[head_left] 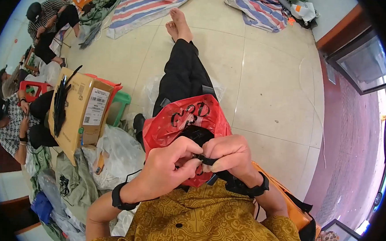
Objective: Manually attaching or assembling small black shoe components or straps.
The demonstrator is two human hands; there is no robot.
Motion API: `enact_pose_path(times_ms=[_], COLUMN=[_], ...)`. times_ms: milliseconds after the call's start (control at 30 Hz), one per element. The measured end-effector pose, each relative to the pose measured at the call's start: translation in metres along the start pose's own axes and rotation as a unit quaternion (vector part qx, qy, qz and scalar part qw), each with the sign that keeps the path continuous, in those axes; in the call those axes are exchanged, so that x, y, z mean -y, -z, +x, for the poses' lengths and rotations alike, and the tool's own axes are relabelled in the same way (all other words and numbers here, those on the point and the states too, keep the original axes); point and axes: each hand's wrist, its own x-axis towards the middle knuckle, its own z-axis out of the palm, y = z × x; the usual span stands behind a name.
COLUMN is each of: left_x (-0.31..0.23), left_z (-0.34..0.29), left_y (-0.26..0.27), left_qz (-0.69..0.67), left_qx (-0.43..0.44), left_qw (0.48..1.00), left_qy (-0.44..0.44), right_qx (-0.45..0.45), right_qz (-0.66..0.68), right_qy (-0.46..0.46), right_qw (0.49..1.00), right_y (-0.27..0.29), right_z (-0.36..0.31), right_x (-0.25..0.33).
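Observation:
Over my lap, my left hand (166,165) and my right hand (231,154) meet with fingertips pinched together. Between them is a short black strip (208,160), soft and strap-like. My left thumb and forefinger close on its left end, where a small part is mostly hidden. The right fingers grip the strip's other side. Just beyond the hands, a red plastic bag (157,126) with black print lies open on my lap. Dark black pieces (196,133) show inside it, too shaded to tell their kind. Both wrists wear black bands.
To the left stands a cardboard box (76,109) with a bundle of thin black strips (61,103) on it. A green stool (122,103), clear plastic bags (120,149) and green cloth (76,179) crowd around. Other people sit at far left. Striped sheeting (151,5) covers the far floor.

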Motion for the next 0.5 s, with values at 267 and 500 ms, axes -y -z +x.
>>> enact_pose_path(times_ms=[267,500], left_x=[-0.0022,-0.0089], left_z=[0.0005,0.0024], left_y=[0.002,0.0042], left_qz=[-0.072,-0.081], left_qx=[0.021,0.034], left_qw=[0.996,0.995], left_qy=[0.037,0.054], right_qx=[0.004,0.005], right_qz=[-0.01,-0.012], right_qy=[-0.001,-0.001], right_qw=[1.0,1.0], right_y=[-0.0001,-0.0005], right_z=[0.001,0.001], right_x=[-0.0005,0.0])
